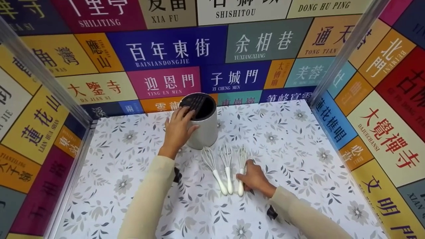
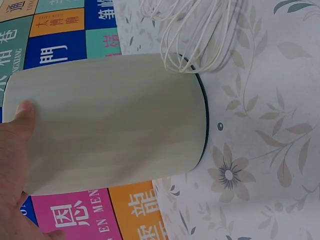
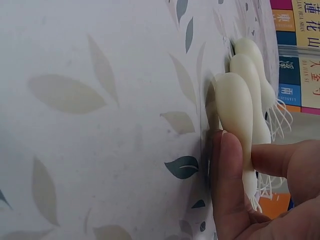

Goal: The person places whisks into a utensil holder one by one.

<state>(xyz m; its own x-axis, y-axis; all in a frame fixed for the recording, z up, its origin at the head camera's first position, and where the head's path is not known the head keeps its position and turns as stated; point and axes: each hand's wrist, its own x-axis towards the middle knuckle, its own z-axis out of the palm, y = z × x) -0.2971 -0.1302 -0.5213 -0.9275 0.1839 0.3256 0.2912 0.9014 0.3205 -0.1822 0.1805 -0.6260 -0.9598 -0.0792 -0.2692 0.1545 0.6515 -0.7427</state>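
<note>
A round, pale grey utensil holder (image 1: 206, 131) stands upright at the back of the table, with a dark slotted insert (image 1: 198, 100) beside a dark opening. My left hand (image 1: 178, 129) grips its near-left rim; the thumb lies against the outer wall (image 2: 115, 125), while the fingertips reach over the top. Three white whisks lie side by side in front of the holder, wire ends towards it: a left whisk (image 1: 219, 182), a middle whisk (image 1: 228, 179) and a right whisk (image 1: 241, 189). With thumb and finger, my right hand (image 1: 255, 176) pinches the right whisk's handle (image 3: 234, 102).
The table (image 1: 282, 166) has a white cover with a grey leaf and flower print. Patterned sign panels (image 1: 166, 49) wall it at the back and both sides, with clear posts (image 1: 345, 49) at the corners.
</note>
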